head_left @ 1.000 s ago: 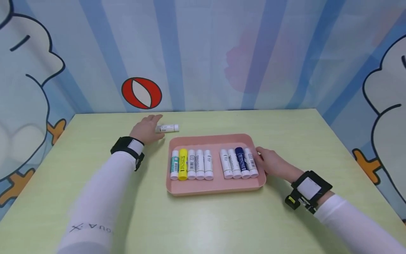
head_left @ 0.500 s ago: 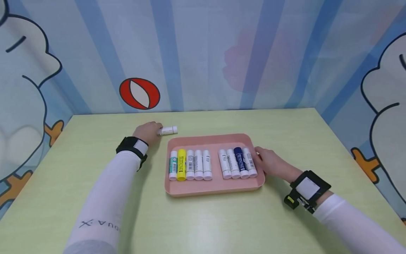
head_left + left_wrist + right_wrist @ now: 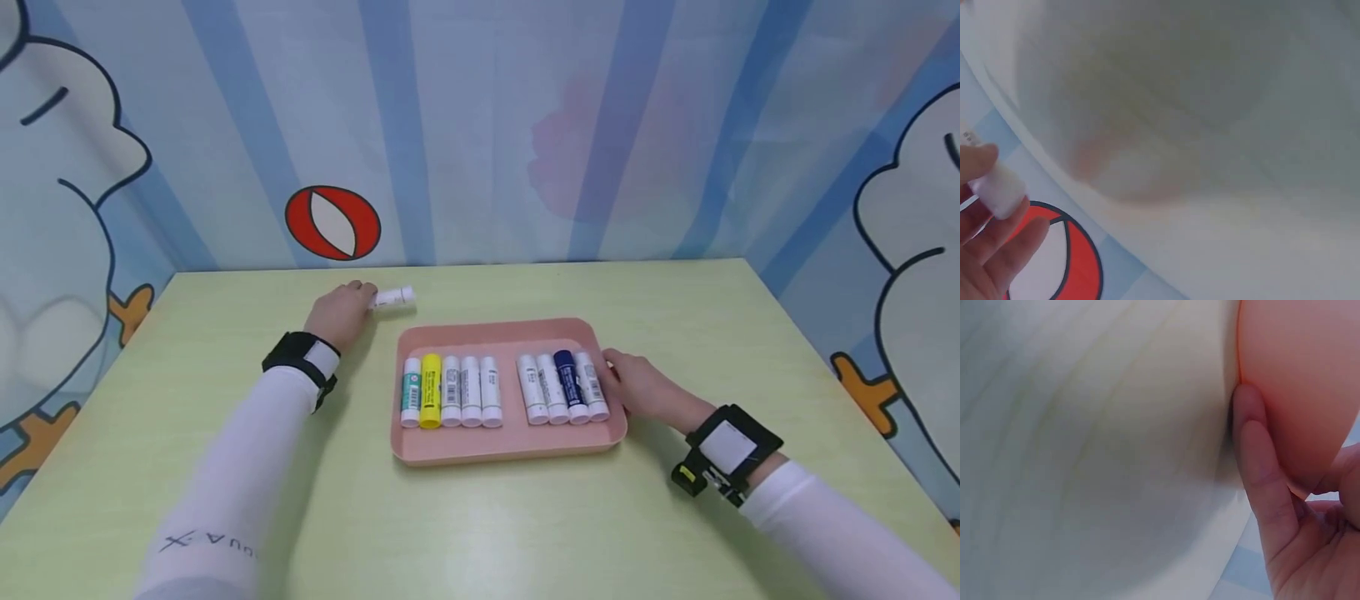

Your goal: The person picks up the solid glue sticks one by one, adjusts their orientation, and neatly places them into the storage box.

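Observation:
Beyond the tray's far left corner, my left hand [image 3: 341, 317] pinches one end of a white glue stick [image 3: 393, 297], which looks slightly raised off the table. The left wrist view shows thumb and fingers about the glue stick [image 3: 999, 190], its white end sticking out. On the right, my right hand [image 3: 651, 387] grips the right edge of a pink tray [image 3: 457, 452]; in the right wrist view fingers lie along the outside of the tray [image 3: 1297, 375]. Inside it are two rows of glue sticks, including a yellow glue stick [image 3: 431, 392] and a navy glue stick [image 3: 571, 386].
A pale green-yellow table [image 3: 525, 533] bears everything. Behind its far edge stands a blue striped backdrop [image 3: 465, 125] with a printed red and white ball [image 3: 333, 222]. A gap of bare tray floor separates the two rows of sticks.
My left hand has closed its fingers on the loose glue stick and lifted it slightly, moving it a little left and away. The right hand and the tray have stayed in place.

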A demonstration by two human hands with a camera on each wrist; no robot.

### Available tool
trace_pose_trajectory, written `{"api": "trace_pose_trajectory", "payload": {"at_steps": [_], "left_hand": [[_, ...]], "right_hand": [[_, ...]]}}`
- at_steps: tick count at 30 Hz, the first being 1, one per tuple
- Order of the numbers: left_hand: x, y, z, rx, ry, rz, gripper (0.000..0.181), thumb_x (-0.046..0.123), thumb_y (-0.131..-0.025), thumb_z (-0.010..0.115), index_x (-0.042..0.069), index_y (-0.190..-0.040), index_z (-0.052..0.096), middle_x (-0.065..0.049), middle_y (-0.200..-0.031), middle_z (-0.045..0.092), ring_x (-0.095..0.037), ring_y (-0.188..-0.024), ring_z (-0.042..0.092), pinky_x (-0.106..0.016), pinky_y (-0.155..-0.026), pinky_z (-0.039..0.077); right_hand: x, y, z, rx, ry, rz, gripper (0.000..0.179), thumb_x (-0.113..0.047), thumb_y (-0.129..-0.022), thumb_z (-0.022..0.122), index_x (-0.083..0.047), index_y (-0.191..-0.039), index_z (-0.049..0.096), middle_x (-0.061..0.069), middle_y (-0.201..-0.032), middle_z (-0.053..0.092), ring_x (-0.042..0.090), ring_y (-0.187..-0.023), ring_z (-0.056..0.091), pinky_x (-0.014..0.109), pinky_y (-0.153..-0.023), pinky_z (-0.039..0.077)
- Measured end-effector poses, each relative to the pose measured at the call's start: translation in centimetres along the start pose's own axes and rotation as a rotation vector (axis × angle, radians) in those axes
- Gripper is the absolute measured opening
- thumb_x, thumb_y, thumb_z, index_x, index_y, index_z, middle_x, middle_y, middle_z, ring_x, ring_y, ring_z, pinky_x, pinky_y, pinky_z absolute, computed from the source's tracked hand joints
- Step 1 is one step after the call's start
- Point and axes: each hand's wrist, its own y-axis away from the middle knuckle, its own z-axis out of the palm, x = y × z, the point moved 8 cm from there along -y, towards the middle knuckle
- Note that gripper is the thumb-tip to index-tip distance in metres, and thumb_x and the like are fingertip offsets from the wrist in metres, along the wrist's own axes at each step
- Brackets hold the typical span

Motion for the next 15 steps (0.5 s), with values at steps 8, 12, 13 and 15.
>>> {"api": "trace_pose_trajectory", "payload": {"at_steps": [8, 12, 13, 15], "left_hand": [[2.5, 1.9, -3.3, 0.183, -0.072, 0.177, 0.037, 0.01, -0.08, 0.066, 0.006, -0.114, 0.05, -0.014, -0.104, 0.056, -0.025, -0.089, 0.051, -0.038, -0.076, 0.048], [4.1, 3.0, -4.4, 0.2, -0.136, 0.261, 0.041, 0.01, -0.08, 0.066, 0.007, -0.116, 0.048, -0.014, -0.11, 0.055, -0.026, -0.096, 0.051, -0.038, -0.074, 0.049], [4.4, 3.2, -4.6, 0.201, -0.144, 0.277, 0.041, 0.01, -0.08, 0.066, 0.007, -0.116, 0.048, -0.014, -0.111, 0.055, -0.026, -0.098, 0.051, -0.038, -0.074, 0.049], [5.1, 3.7, -5.1, 0.203, -0.155, 0.303, 0.043, 0.01, -0.079, 0.066, 0.007, -0.117, 0.047, -0.014, -0.112, 0.054, -0.026, -0.1, 0.05, -0.037, -0.073, 0.049]], "right_hand": [[0.2, 0.0, 0.0, -0.128, -0.064, 0.066, 0.034, -0.027, -0.098, 0.036, 0.001, -0.115, 0.045, 0.008, -0.077, 0.053, 0.018, -0.059, 0.052, 0.032, -0.054, 0.045], [0.1, -0.2, -1.0, -0.136, -0.048, 0.082, 0.038, -0.025, -0.095, 0.043, 0.003, -0.12, 0.047, 0.007, -0.078, 0.056, 0.018, -0.059, 0.054, 0.032, -0.053, 0.046], [-0.1, -0.3, -1.5, -0.12, -0.022, 0.079, 0.037, -0.025, -0.094, 0.044, 0.004, -0.119, 0.047, 0.007, -0.077, 0.056, 0.018, -0.059, 0.055, 0.032, -0.053, 0.046], [-0.5, -0.6, -2.6, -0.067, 0.041, 0.065, 0.037, -0.024, -0.093, 0.046, 0.004, -0.117, 0.049, 0.007, -0.076, 0.057, 0.017, -0.058, 0.055, 0.031, -0.052, 0.045]]}}
